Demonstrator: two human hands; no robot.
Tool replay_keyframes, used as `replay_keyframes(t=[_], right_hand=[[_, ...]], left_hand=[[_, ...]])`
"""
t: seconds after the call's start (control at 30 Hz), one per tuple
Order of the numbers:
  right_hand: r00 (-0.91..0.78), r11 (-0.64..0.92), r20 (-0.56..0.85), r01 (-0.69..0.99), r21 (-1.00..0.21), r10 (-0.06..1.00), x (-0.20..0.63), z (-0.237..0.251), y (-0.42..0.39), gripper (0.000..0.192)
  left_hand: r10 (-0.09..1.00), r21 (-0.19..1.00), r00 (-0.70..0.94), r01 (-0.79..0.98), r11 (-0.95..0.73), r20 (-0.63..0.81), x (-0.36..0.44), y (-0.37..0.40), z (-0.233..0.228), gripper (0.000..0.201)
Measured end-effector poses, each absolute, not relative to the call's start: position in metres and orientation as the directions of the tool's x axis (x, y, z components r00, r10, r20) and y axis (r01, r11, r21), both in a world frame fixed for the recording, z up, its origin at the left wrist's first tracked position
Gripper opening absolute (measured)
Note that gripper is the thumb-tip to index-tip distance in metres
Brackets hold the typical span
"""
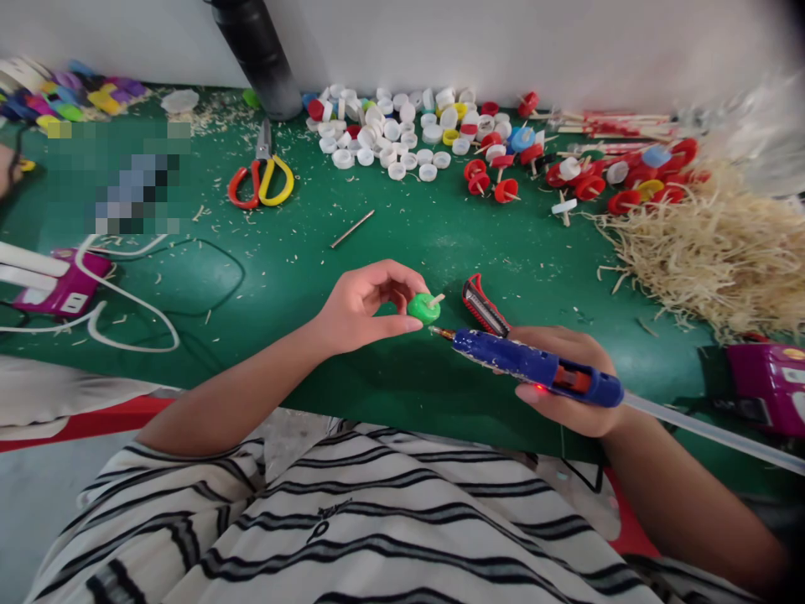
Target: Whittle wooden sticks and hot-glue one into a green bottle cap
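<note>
Looking down from the head, I see one small round bright-green plastic piece with a pale wooden stick (423, 309) pinched at the left hand's (352, 310) fingertips, above the dark-green counter (402, 243). The right hand (588, 419) is wrapped around one blue plastic glue gun (509, 356), its tip just beside that piece. I count one red-and-black utility knife (487, 308), one thin metal rod (352, 229) and one pair of red-and-yellow-handled scissors (264, 158).
</note>
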State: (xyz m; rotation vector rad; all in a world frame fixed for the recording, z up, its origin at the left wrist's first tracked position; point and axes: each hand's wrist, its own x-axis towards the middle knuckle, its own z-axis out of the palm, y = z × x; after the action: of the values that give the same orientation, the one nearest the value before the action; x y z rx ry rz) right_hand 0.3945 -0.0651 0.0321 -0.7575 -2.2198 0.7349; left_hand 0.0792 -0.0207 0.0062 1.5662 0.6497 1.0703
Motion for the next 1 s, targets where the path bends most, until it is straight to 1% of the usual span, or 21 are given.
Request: replay_keyframes(t=[0.07, 0.13, 0.3, 0.4, 0.5, 0.6, 0.8, 1.0], right_hand=[[-0.624, 0.694, 0.431, 0.263, -0.67, 0.652, 0.3924, 0.0348, -0.0646, 0.01], [-0.63, 0.706, 0.446, 0.24, -0.667, 0.636, 0.3906, 0.0366, -0.0637, 0.008], [-0.644, 0.74, 0.476, 0.218, -0.636, 0.599, 0.3883, 0.0381, -0.0608, 0.011], [-0.663, 0.779, 0.502, 0.202, -0.594, 0.555, 0.3875, 0.0381, -0.0603, 0.018], [-0.683, 0.781, 0.472, 0.24, -0.576, 0.557, 0.3884, 0.0365, -0.0618, 0.021], [-0.693, 0.771, 0.433, 0.283, -0.571, 0.576, 0.3907, 0.0334, -0.0633, 0.017], [-0.694, 0.839, 0.516, 0.246, -0.485, 0.502, 0.3902, 0.0316, -0.0603, 0.022], [-0.68, 0.843, 0.531, 0.256, -0.474, 0.505, 0.388, 0.0337, -0.0594, 0.024]], left_hand=[[0.845, 0.956, 0.447, -0.135, -0.261, 0.294, 0.079, -0.0203, 0.0059, 0.039], [0.845, 0.958, 0.452, -0.145, -0.249, 0.287, 0.0787, -0.0199, 0.0055, 0.04], [0.836, 0.962, 0.478, -0.169, -0.213, 0.269, 0.0777, -0.0196, 0.0053, 0.039], [0.83, 0.966, 0.499, -0.183, -0.182, 0.251, 0.0773, -0.02, 0.0068, 0.037], [0.835, 0.975, 0.51, -0.18, -0.133, 0.208, 0.0772, -0.0204, 0.0081, 0.037], [0.835, 0.977, 0.52, -0.195, -0.089, 0.179, 0.0775, -0.0203, 0.0081, 0.037], [0.849, 0.97, 0.513, -0.245, 0.002, 0.128, 0.0777, -0.0196, 0.0049, 0.038], [0.849, 0.952, 0.504, -0.306, 0.004, 0.159, 0.0775, -0.0188, 0.0024, 0.038]])
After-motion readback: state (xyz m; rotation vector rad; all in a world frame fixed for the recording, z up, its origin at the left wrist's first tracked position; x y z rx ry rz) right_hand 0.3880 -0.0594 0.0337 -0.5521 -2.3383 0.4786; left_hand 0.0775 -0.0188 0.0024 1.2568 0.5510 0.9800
